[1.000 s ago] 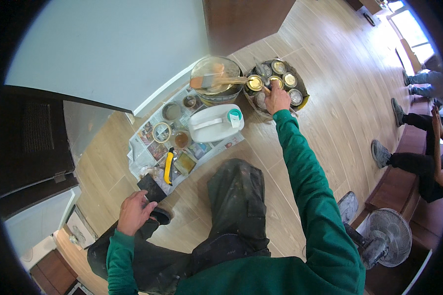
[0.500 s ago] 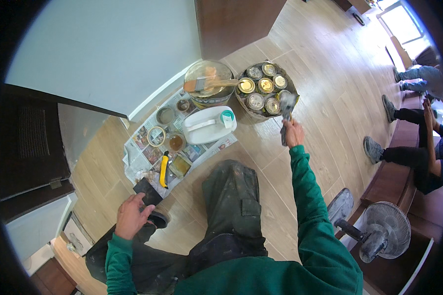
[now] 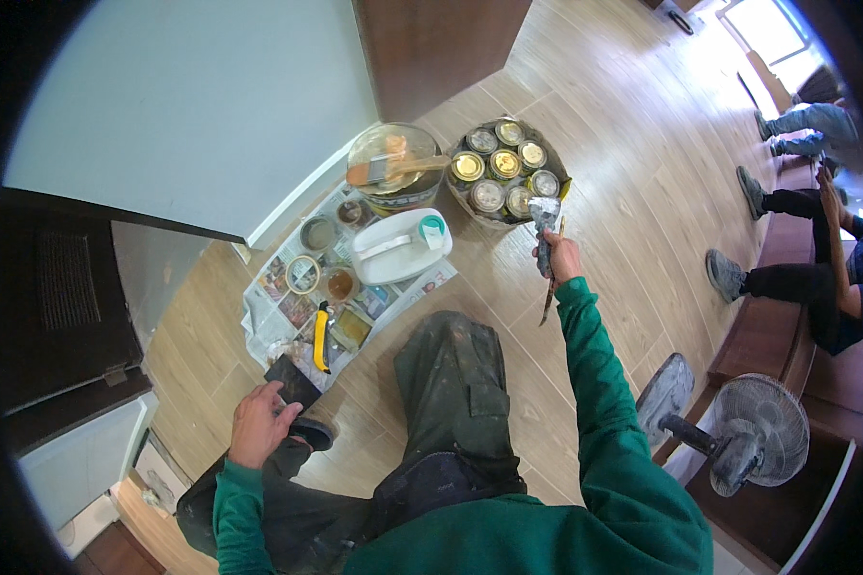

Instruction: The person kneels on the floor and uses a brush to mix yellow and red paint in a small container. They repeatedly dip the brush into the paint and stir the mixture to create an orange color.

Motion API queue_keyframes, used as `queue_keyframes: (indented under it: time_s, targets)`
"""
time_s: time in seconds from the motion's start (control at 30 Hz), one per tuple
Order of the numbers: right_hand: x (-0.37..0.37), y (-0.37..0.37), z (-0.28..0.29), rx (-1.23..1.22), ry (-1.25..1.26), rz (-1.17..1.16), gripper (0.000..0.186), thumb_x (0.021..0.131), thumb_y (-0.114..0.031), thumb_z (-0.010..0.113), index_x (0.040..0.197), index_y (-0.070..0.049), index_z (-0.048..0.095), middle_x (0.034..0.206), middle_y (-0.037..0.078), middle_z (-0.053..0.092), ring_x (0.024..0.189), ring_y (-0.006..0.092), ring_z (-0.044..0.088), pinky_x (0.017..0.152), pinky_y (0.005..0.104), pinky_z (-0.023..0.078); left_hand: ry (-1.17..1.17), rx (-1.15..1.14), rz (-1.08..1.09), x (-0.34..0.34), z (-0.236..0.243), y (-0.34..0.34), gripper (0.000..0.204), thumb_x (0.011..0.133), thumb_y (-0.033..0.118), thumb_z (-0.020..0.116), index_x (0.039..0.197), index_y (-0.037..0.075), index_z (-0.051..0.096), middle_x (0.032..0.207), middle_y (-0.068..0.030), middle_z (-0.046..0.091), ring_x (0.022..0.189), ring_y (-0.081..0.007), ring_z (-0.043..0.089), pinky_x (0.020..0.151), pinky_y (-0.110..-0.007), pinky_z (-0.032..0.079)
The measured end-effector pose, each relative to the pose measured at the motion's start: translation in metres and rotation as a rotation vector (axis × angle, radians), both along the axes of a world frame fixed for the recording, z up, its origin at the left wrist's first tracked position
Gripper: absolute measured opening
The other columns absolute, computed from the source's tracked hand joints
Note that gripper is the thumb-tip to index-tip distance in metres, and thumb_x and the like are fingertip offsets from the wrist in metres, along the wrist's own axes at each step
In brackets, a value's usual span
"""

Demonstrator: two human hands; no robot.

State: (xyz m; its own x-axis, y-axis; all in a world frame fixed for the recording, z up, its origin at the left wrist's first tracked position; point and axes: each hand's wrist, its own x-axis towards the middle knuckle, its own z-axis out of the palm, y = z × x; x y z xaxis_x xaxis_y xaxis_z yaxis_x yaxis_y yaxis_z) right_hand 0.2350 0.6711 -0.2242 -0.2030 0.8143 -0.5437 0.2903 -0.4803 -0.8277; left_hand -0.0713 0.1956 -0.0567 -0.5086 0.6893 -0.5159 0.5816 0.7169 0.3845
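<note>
My right hand [image 3: 565, 259] is closed round a putty knife [image 3: 544, 213] with a whitish, smeared blade, and a slim paintbrush [image 3: 548, 305] sticks out of the same grip. The blade is at the near right edge of a round tub [image 3: 472, 213] packed with several small lidded cans [image 3: 505, 165]. Down at the left, my left hand [image 3: 257, 424] grips a thin dark rectangular plate [image 3: 293, 380] by its near end. Beside that plate lies a yellow utility knife [image 3: 321, 337] on spread newspaper [image 3: 276, 309].
A white jug [image 3: 398, 251] with a teal cap stands on the newspaper, near open cups [image 3: 340, 285] and a tape roll [image 3: 303, 275]. Behind it a wide brush [image 3: 384, 172] rests across a bucket [image 3: 403, 201]. A fan [image 3: 753, 431] and seated people [image 3: 796, 278] are at the right.
My right hand has drawn slightly left, turning the putty knife so its blade and the slim paintbrush show more plainly. My left hand keeps its hold on the dark plate.
</note>
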Motion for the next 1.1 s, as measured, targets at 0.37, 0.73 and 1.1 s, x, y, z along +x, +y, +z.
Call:
queue_keyframes:
  time_s: [0.37, 0.73, 1.1]
  targets:
    - [-0.005, -0.007, 0.003, -0.067, -0.048, -0.051, 0.029, 0.093, -0.021, 0.061, 0.09, 0.007, 0.065, 0.069, 0.018, 0.069, 0.038, 0.021, 0.055, 0.032, 0.0366, 0.038, -0.01, -0.004, 0.006, 0.002, 0.001, 0.0, 0.051, 0.082, 0.022, 0.081, 0.122, -0.005, 0.064, 0.095, -0.0183, 0.068, 0.086, -0.0332, 0.069, 0.078, -0.042, 0.054]
    - [-0.025, -0.021, -0.003, -0.111, -0.072, -0.117, 0.027, 0.091, -0.021, 0.061, 0.09, 0.005, 0.064, 0.07, 0.019, 0.07, 0.04, 0.0234, 0.057, 0.033, 0.0384, 0.039, -0.015, -0.004, 0.002, 0.002, 0.0, 0.0, 0.051, 0.083, 0.023, 0.081, 0.121, -0.006, 0.064, 0.097, -0.0189, 0.069, 0.085, -0.0337, 0.069, 0.078, -0.042, 0.054]
    - [-0.062, -0.029, -0.018, -0.163, -0.128, -0.17, 0.033, 0.09, -0.027, 0.056, 0.082, 0.005, 0.062, 0.067, 0.019, 0.068, 0.042, 0.027, 0.061, 0.036, 0.0423, 0.04, -0.006, 0.039, 0.009, 0.004, 0.006, 0.005, 0.051, 0.083, 0.024, 0.082, 0.122, -0.005, 0.064, 0.098, -0.0196, 0.069, 0.085, -0.0338, 0.069, 0.077, -0.042, 0.054]
